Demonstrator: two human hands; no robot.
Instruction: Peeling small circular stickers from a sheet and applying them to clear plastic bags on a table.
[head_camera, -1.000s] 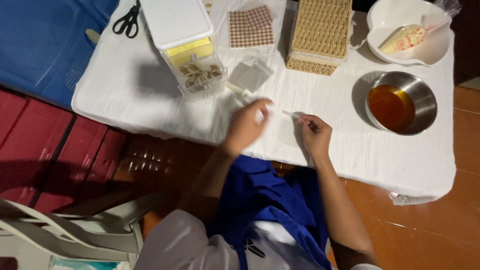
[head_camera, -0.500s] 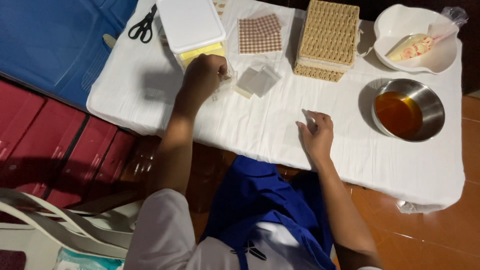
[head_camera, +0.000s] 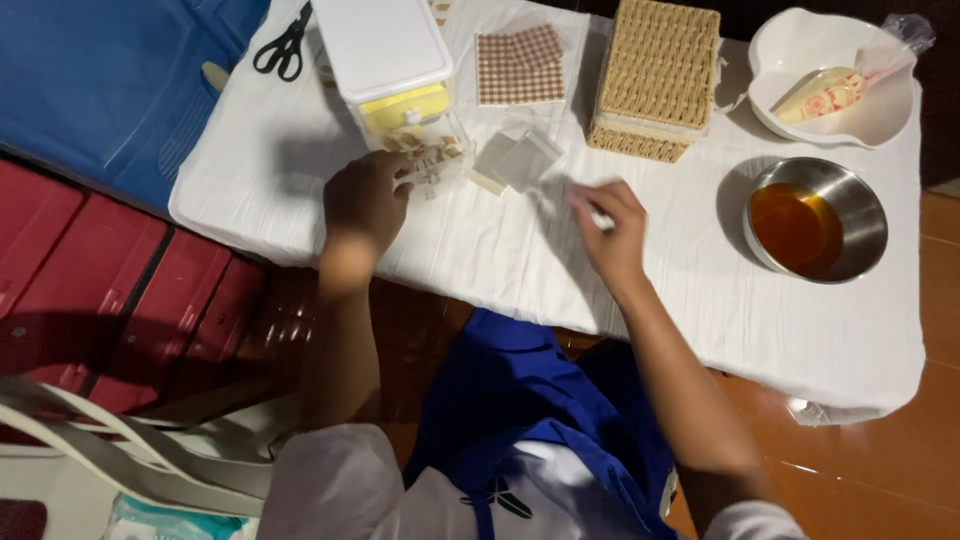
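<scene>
White cloth covers the bench (head_camera: 480, 250), which stands over a reddish tiled floor with red panels to the left and a blue sheet at the upper left. The person wears a blue apron over a white top and leans over the near edge.

The left hand (head_camera: 368, 200) rests at the open front of a clear plastic box (head_camera: 400, 75) with a white lid and a yellow band. Its fingers are curled loosely around small pale pieces (head_camera: 430, 155) spilling from the box mouth, though whether they actually grip one cannot be told. The right hand (head_camera: 612, 228) lies on the cloth near the middle of the bench, its fingers pinched on a small white piece (head_camera: 598, 218) that is too small to make out. Just beyond and between the two hands lie a few small clear bags (head_camera: 520, 158), flat on the cloth.

Farther back, checked brown paper squares (head_camera: 520, 65) lie beside a woven basket (head_camera: 655, 80). To the right of the basket sits a white bowl (head_camera: 800, 60) holding a clear piping bag (head_camera: 840, 85) with pale filling. Nearer, a steel bowl (head_camera: 860, 200) holds amber liquid, well apart from the right hand. Black scissors (head_camera: 282, 42) lie at the far left corner of the bench, just beside the box.
</scene>
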